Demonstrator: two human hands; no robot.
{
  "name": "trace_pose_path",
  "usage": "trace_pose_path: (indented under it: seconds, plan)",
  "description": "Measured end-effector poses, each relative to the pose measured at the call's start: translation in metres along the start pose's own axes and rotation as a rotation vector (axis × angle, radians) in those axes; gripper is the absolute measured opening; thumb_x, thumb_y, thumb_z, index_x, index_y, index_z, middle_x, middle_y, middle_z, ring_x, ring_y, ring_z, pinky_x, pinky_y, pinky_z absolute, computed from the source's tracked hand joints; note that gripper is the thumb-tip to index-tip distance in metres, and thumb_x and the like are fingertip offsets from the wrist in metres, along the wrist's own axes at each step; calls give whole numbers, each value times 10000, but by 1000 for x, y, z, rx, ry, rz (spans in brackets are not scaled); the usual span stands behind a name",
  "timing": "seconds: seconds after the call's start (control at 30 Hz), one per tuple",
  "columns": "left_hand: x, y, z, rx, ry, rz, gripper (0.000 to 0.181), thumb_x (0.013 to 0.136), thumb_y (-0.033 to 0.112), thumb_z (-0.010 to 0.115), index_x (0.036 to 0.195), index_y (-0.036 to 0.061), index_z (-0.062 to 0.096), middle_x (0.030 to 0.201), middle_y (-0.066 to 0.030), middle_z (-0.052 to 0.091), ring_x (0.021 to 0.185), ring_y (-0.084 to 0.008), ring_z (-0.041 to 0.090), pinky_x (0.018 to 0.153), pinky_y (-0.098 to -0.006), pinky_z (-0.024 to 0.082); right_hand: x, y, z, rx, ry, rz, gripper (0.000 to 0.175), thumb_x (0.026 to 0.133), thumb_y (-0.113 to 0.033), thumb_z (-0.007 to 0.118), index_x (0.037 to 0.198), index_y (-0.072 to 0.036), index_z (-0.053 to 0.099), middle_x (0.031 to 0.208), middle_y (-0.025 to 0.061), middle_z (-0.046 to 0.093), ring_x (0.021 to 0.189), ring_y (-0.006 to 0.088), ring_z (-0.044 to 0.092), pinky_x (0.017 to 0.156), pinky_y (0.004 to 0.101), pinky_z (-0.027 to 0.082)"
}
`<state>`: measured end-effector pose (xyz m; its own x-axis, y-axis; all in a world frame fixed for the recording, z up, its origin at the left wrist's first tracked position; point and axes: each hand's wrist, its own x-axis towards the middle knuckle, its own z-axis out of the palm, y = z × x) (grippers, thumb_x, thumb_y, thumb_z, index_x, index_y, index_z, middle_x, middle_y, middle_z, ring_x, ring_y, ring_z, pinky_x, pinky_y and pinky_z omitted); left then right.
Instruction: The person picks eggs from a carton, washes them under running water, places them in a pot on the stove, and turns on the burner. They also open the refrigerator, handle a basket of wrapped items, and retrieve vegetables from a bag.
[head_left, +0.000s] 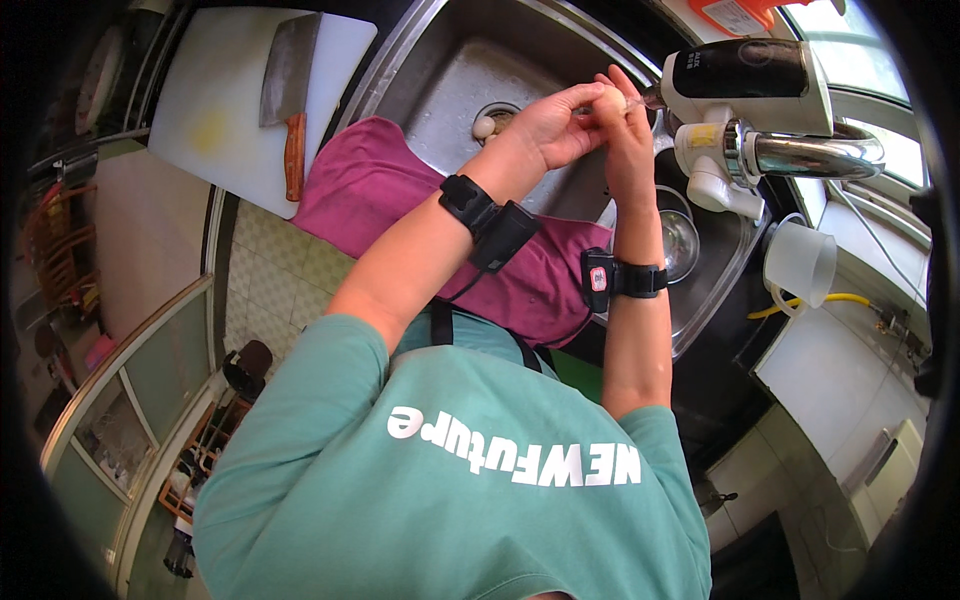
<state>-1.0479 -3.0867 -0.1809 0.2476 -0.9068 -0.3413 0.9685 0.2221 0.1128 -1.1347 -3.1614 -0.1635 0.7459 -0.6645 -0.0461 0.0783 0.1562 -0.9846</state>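
Note:
Over the steel sink (469, 67), my left hand (559, 124) and my right hand (628, 127) meet around a pale rounded food piece (613, 99). Whether it is an egg or a mushroom I cannot tell. Fingers of both hands touch it, and partly cover it. Water runs onto it from the outlet of an electric instant-heating faucet (739, 71), just right of my fingers. Below my left hand, another pale rounded piece (484, 127) lies by the drain (501, 112), with more partly hidden behind my wrist.
A maroon cloth (367, 180) drapes along the sink's front edge. To the left, a cleaver (291, 71) with a wooden handle lies on a white cutting board (217, 82). A metal bowl (677, 244) sits in the right-hand basin. Farther right is a translucent plastic container (799, 259).

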Motion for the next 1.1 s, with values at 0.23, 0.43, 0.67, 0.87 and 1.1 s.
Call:
trace_pose_path:
  seconds: [0.23, 0.43, 0.67, 0.87, 1.1]
  plan:
    - [0, 15, 0, 149, -201, -107, 291, 991, 242, 562, 1205, 51, 609, 1091, -72, 663, 990, -171, 645, 919, -344, 531, -1, -3, 2, -221, 33, -36, 307, 986, -236, 591, 1174, 5, 584, 1022, 31, 616, 901, 111, 600, 819, 253, 504]
    - [-2, 19, 2, 374, -65, -87, 299, 999, 283, 568, 1184, 54, 618, 1076, -69, 662, 952, -158, 642, 845, -310, 540, 6, -1, 2, -139, 90, 38, 472, 1031, -367, 439, 1199, 42, 606, 1131, 147, 669, 966, 194, 657, 874, 305, 522]
    - [-5, 7, 1, 448, -19, 39, 290, 1016, 290, 545, 1188, 61, 592, 1072, -88, 648, 926, -173, 648, 796, -288, 546, 15, -1, -1, 408, 52, 202, 482, 1031, -348, 433, 1294, 35, 563, 1316, 203, 589, 1196, 277, 571, 1003, 374, 478]
    - [-1, 20, -12, 122, -246, -162, 324, 1041, 325, 487, 1230, 74, 563, 1052, -82, 631, 834, -158, 641, 679, -245, 540, 12, -8, -15, 484, -117, 308, 491, 1000, -313, 520, 1363, 17, 493, 1340, 218, 568, 1192, 305, 577, 978, 388, 510]
    - [-2, 11, 1, 258, -125, -154, 324, 1059, 350, 428, 1203, 102, 579, 1004, -56, 615, 674, -111, 578, 546, -215, 486, 16, 2, -4, 437, 147, 384, 461, 1039, -336, 465, 1341, 8, 516, 1284, 225, 601, 1181, 331, 586, 1013, 422, 491]
